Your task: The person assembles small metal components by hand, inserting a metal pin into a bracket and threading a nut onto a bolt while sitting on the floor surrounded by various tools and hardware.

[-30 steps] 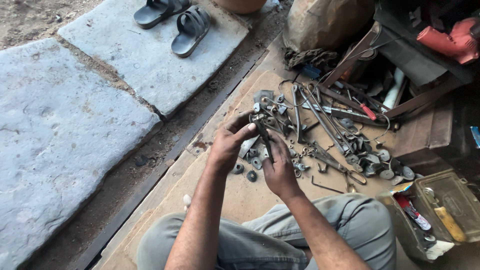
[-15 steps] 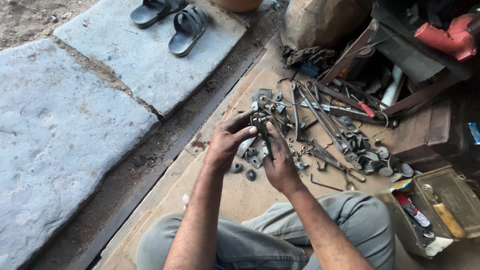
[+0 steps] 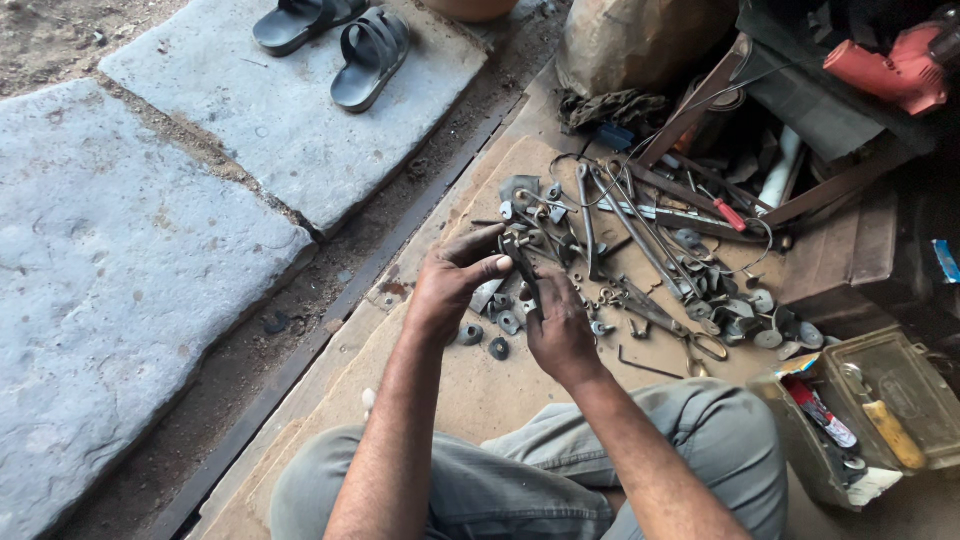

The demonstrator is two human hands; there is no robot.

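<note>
- Currently both hands meet over the flat brown cardboard sheet (image 3: 470, 390) spread on the ground, just above the scatter of small dark metal washers and nuts (image 3: 497, 325).
- Left hand (image 3: 452, 285): thumb and forefinger pressed together on the upper end of a short dark metal part (image 3: 519, 256); what kind of part is too small to tell.
- Right hand (image 3: 560, 325): fingers curled shut around the part's lower end, knuckles toward the camera.
- Judgement: fitting work; best kept low over the cardboard sheet so a dropped piece lands among the washers.
- Long grey metal pliers and rods (image 3: 640, 250) lie just beyond the cardboard sheet's far side, within reach.
- Judgement: steady with the right hand, turn with the left.
</note>
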